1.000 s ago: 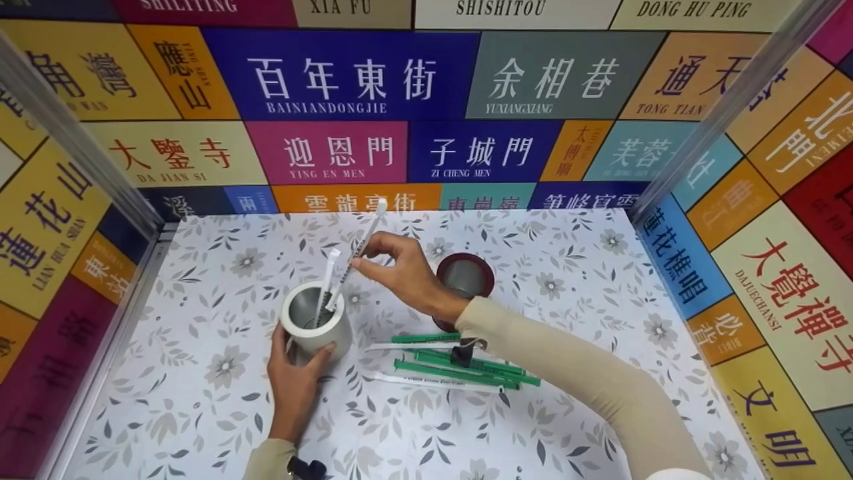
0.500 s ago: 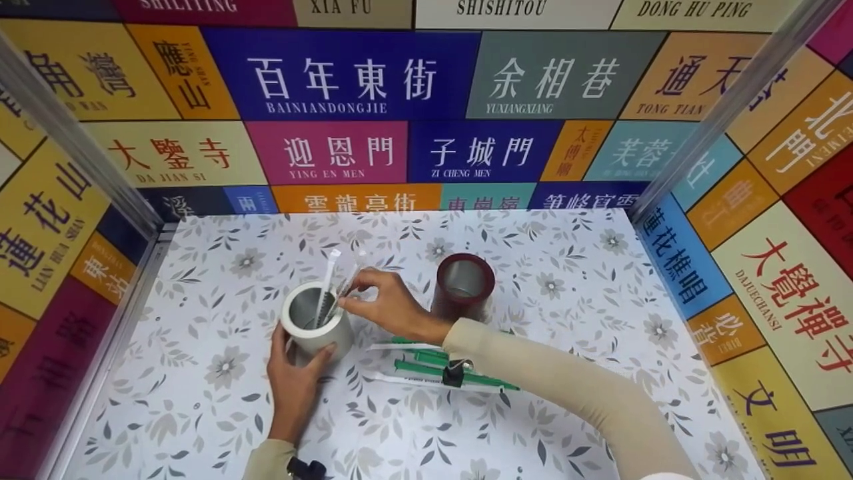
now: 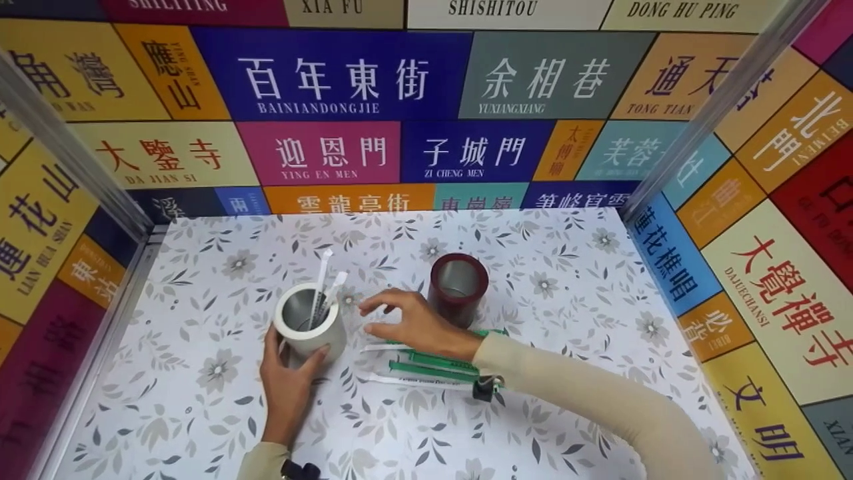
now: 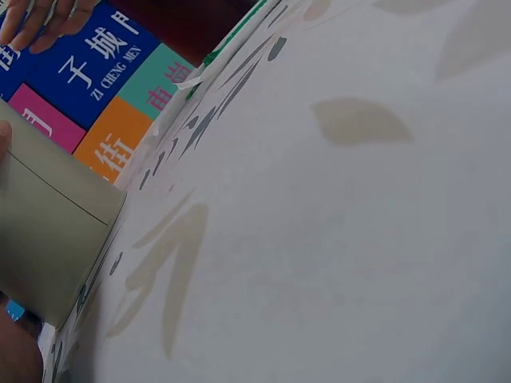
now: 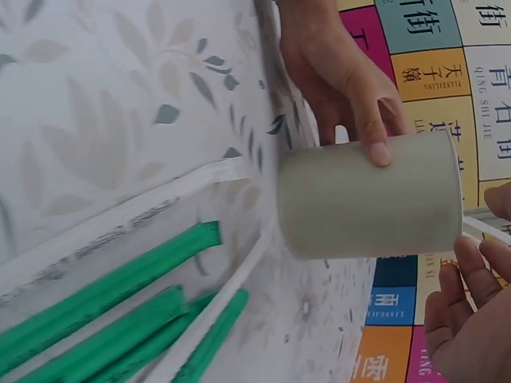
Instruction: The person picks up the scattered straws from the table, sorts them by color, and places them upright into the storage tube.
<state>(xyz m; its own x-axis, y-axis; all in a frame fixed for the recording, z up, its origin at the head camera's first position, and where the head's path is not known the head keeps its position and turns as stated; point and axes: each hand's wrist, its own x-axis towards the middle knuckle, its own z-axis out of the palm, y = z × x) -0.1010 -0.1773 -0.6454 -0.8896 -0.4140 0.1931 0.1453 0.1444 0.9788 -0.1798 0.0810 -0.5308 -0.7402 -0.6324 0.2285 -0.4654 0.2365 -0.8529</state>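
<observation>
A cream cylindrical cup (image 3: 326,343) with a grey inside stands at the table's left-middle, and my left hand (image 3: 285,387) grips it low, thumb on the near side. Two white paper-wrapped straws (image 3: 322,273) lean inside the cup, their ends sticking out above the rim. Just right of the cup, my right hand (image 3: 420,323) hovers with thumb and fingers spread apart, holding nothing. The right wrist view shows the cup (image 5: 367,207) from the side, with fingers of my right hand (image 5: 487,319) near its mouth. The left wrist view catches only part of the cup (image 4: 52,223).
A dark red cup (image 3: 474,305) with a grey inside stands behind my right wrist. Several green-wrapped straws (image 3: 426,371) and white-wrapped straws (image 5: 120,223) lie on the flowered tabletop (image 3: 220,373), partly under my right forearm. Printed panels (image 3: 333,73) enclose the back and sides.
The right hand has lowered a white straw into the cream cup, let go of it and drawn back to the right. The left hand keeps its hold. The head view has shifted slightly.
</observation>
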